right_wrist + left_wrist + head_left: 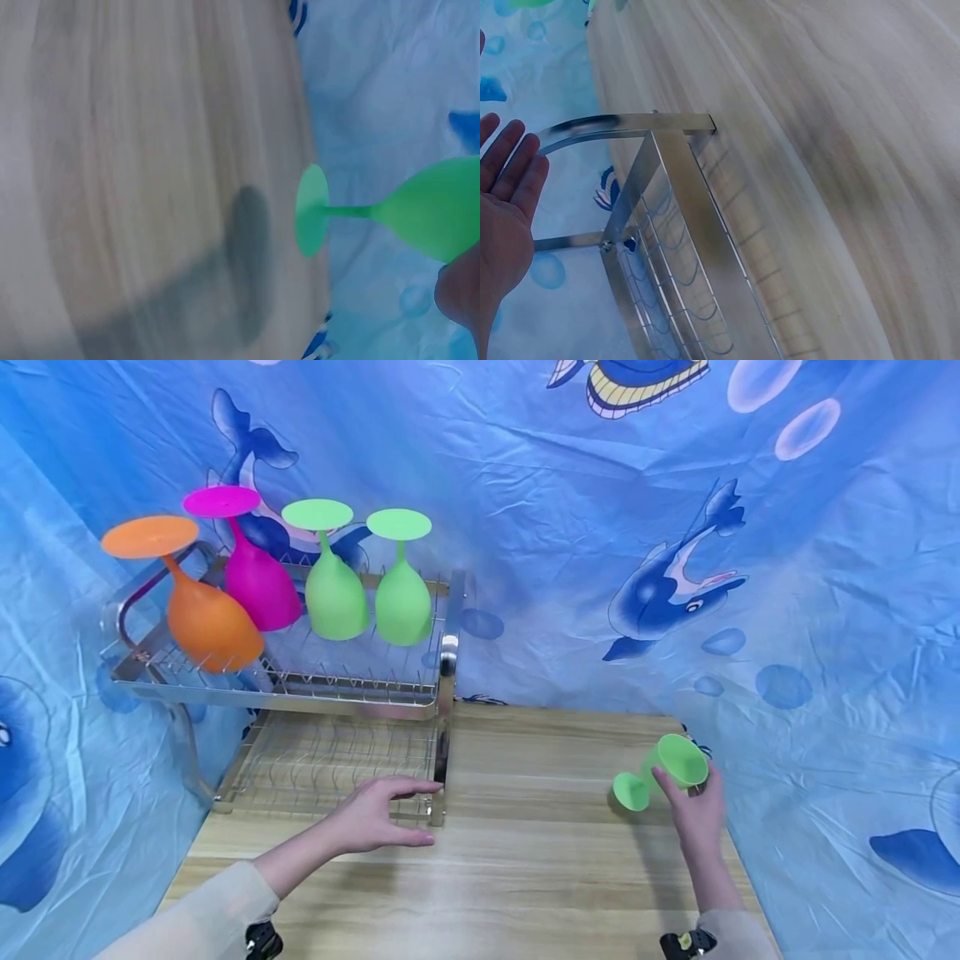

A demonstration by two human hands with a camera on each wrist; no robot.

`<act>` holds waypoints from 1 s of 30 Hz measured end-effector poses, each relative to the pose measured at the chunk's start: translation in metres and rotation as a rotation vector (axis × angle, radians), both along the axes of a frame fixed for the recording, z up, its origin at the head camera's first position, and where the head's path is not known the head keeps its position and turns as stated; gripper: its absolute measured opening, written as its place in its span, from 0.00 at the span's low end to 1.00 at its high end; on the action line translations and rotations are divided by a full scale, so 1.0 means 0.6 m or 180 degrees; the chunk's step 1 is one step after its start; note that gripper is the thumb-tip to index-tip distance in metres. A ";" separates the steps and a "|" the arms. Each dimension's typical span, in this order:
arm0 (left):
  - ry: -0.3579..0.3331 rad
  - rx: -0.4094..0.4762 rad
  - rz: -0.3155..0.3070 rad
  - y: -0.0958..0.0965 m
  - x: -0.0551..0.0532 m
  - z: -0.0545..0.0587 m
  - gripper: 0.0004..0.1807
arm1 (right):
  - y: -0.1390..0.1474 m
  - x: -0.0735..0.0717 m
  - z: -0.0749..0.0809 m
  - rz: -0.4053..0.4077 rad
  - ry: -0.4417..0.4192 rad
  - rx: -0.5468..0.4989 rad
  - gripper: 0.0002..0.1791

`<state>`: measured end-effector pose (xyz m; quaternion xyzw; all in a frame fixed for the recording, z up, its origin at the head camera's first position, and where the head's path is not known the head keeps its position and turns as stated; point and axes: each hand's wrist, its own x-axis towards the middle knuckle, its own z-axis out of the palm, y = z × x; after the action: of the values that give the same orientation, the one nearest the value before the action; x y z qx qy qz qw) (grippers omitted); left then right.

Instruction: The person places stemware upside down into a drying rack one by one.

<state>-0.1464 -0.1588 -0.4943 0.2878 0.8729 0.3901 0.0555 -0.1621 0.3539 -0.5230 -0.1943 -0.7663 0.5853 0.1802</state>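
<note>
At the right of the table my right hand (699, 814) grips a green wine glass (679, 763) by its bowl. The glass is tilted, its mouth up and to the right, its round foot towards the left. In the right wrist view the foot (311, 211) and thin stem show, while most of the hand lies outside the frame. My left hand (367, 820) holds nothing; thumb and fingers are spread apart beside the lower right corner of a two-tier metal dish rack (442, 727). In the left wrist view its fingers (514, 169) are extended near the rack's frame.
Upside down on the rack's upper tier stand an orange glass (210, 627), a magenta glass (262, 585) and two green glasses (336, 597). The lower tier (330, 760) has wire slots. A blue dolphin-print cloth (555, 568) hangs around the wooden table (525, 877).
</note>
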 end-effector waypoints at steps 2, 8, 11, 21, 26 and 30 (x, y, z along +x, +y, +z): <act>0.0008 -0.0031 0.0015 0.002 0.000 0.003 0.38 | -0.014 0.001 0.014 0.0107 0.0021 -0.0144 0.52; 0.0046 -0.0066 -0.0012 0.011 0.005 0.018 0.38 | -0.059 0.009 0.062 0.0551 0.0142 -0.0570 0.47; 0.0063 -0.0036 -0.0070 0.018 0.006 0.027 0.37 | -0.080 0.012 0.079 0.0797 0.0290 -0.0682 0.40; -0.0028 -0.0001 -0.0180 0.039 -0.007 0.061 0.36 | -0.137 0.028 0.117 0.1559 0.0430 -0.0894 0.29; 0.0029 0.0003 -0.0233 0.062 -0.013 0.086 0.38 | -0.168 0.038 0.132 0.1982 0.0503 -0.1225 0.27; 0.0073 0.0023 -0.0287 0.079 -0.017 0.100 0.38 | -0.190 0.046 0.140 0.2137 0.0522 -0.1491 0.26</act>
<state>-0.1568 -0.1115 -0.4342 0.3316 0.8582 0.3870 0.0620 -0.1342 0.2400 -0.4392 0.0778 -0.6164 0.7836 -0.0093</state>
